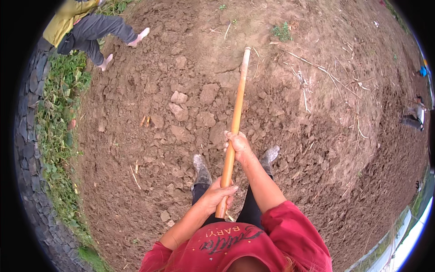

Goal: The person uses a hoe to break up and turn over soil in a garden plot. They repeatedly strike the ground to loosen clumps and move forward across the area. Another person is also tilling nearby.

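Observation:
A long wooden tool handle (239, 98) slants from near my waist out to the soil ahead of me. Around its lower end my left hand (219, 194) is closed, with the butt of the pole just below it. Higher up the shaft my right hand (239, 146) grips it, fingers wrapped round the wood. The far end of the handle meets the ground; whatever head it may have is hidden or in the soil. My muddy boots stand on broken earth either side of the pole.
Clods (178, 110) lie ahead of my boots. Dry stalks (319, 68) are scattered at the right. Another person (98, 30) stands at the upper left, near green plants (63, 112) and a stone wall (32, 146). A further person (417, 114) is at the far right.

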Demonstrator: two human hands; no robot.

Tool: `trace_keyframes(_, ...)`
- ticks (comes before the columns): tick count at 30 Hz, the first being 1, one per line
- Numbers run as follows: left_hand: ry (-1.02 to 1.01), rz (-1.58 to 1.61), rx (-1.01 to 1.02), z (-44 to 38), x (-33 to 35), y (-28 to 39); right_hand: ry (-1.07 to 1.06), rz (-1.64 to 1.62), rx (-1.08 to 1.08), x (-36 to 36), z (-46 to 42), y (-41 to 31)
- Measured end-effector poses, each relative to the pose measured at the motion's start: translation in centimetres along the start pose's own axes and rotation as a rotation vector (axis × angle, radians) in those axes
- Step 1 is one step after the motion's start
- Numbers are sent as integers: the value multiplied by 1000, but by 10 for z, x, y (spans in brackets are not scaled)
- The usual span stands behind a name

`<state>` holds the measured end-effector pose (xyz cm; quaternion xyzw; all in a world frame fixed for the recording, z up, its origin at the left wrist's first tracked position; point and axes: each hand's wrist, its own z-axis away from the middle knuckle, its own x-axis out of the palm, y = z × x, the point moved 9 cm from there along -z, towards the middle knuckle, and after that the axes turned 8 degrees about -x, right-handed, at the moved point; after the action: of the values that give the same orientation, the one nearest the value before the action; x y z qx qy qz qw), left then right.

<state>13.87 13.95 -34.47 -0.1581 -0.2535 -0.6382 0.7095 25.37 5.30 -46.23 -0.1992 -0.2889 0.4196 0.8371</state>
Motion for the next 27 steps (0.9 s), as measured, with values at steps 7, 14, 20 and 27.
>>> trace_keyframes(7, 167, -199, -107, 73, -98, -66, 8, 48, -11, 49, 76, 84)
trace_keyframes(14, 298, -221, -112, 205, -173, -60, 1, 24, 100, 122, 141, 167)
trace_keyframes(20, 455, -914, 246, 191, -211, -3, 120, -93, 190, 137, 81, 131)
trace_keyframes(27, 544, -1122, 257, 187, -178, 32, 98, -72, 186, 119, 56, 97)
